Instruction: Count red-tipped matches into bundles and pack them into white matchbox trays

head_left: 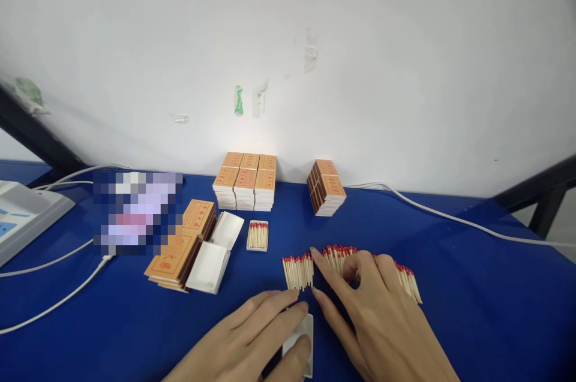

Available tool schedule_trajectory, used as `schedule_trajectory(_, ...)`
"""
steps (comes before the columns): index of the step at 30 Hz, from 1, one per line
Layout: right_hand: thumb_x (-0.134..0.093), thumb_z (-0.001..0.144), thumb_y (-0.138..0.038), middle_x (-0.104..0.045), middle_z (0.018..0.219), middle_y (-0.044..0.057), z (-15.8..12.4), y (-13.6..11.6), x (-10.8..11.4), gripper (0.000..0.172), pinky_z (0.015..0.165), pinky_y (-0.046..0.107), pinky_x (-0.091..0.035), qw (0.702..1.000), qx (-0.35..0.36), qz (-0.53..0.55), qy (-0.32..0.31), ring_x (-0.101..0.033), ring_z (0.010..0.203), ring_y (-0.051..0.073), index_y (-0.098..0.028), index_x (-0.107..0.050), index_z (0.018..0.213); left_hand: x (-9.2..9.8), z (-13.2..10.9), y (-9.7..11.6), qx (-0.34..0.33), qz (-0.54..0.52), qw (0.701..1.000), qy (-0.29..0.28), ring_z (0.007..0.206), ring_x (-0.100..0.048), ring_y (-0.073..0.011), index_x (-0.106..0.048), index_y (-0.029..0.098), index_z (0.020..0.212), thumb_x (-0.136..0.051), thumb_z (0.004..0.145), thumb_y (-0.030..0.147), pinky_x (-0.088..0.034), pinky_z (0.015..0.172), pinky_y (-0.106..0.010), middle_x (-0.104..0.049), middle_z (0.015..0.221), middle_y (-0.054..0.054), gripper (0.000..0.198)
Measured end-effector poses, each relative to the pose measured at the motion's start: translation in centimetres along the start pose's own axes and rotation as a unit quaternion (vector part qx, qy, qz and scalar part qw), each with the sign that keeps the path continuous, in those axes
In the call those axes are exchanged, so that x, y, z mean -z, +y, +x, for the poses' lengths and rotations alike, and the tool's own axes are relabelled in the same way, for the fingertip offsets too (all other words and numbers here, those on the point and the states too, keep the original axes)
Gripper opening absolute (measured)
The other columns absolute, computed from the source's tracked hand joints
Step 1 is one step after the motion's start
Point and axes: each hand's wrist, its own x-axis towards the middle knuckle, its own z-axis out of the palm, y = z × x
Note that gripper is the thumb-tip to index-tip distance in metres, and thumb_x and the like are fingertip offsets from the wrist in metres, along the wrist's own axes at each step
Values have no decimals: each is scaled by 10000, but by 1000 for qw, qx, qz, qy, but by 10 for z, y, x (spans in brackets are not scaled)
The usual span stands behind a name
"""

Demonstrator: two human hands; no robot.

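A small group of red-headed matches (297, 273) lies side by side on the blue table in front of my hands. My right hand (369, 304) has its index finger and thumb apart along the right side of this group, while its other fingers curl over a longer row of matches (337, 256). My left hand (265, 328) has fingertips near the lower ends of the small group. Its fingers and thumb close around a white matchbox tray (306, 340), partly hidden beneath them. Beyond, another tray filled with matches (258, 235) lies flat, heads away from me.
Stacked white trays (209, 267) lean beside orange matchbox sleeves (173, 259) at left. Two stacks of matchboxes, a wider one (245, 181) and a narrower one (327, 187), stand against the wall. Farther left are a pixelated phone-like object (137, 211), cables and a white device (31, 214).
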Motion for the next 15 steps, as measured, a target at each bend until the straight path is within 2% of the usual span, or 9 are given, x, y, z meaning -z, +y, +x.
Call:
schedule_trajectory(10, -494, 1124, -293, -514, 919, 111, 1, 4, 5, 399, 675, 413, -462, 999, 3, -39, 19, -447, 817, 275, -135, -784, 1346, -4, -2, -2, -8, 6, 1000, 6, 1396, -697, -278, -781, 147, 1263, -654, 1112, 148, -580, 1216, -408, -776, 1386, -110, 197)
schedule_trajectory(15, -480, 1123, -257, -511, 890, 106, 4, 4, 9, 368, 668, 407, -461, 999, 11, -27, 22, -434, 804, 271, -143, -809, 1244, -2, 0, -1, -8, 5, 1000, 1, 1394, -696, -279, -776, 141, 1263, -677, 1101, 151, -577, 1220, -405, -775, 1383, -116, 190)
